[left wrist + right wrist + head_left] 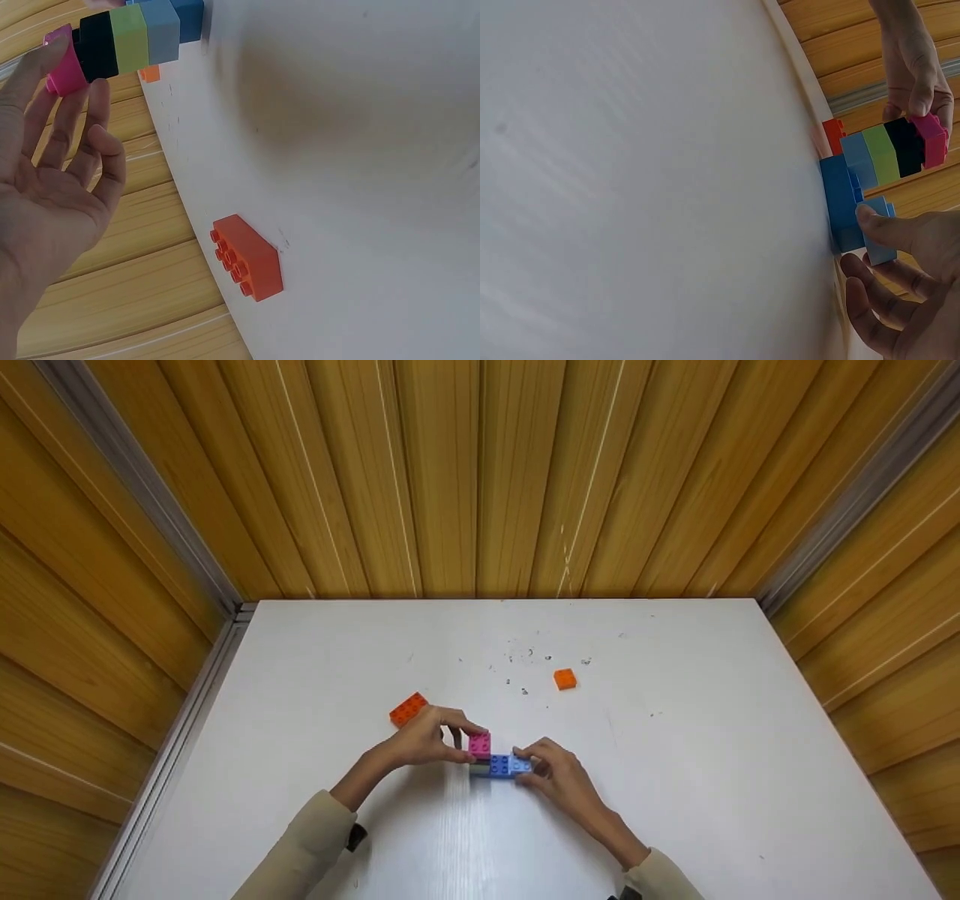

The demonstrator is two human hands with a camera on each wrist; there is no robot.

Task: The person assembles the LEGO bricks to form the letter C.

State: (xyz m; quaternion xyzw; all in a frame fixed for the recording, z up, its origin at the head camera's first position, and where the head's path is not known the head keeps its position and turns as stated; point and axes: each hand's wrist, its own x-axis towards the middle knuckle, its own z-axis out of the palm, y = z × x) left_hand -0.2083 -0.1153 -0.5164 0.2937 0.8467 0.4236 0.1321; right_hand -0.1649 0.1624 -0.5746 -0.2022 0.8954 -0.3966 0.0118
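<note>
Just below the centre of the head view, a square pink plastic brick (480, 745) is being pinched between thumb and fingers of the left hand (424, 739) atop a column of black (98, 46), lime-green (130, 39) and pale-blue (161, 31) plastic bricks, which is being carried by the left end of a long blue plastic brick (840, 202) on the white desk (675, 772). At that base's right end, a light-blue plastic brick (520, 765) is being gripped by the right hand (562, 776). The column seems to be being topped; whether the pink brick is being fully seated cannot be told, so a straight downward push over a braced base appears to be called for. A rectangular red-orange brick (407, 709) is being partly hidden by the left hand, while a small orange brick (565, 679) is lying right of centre.
</note>
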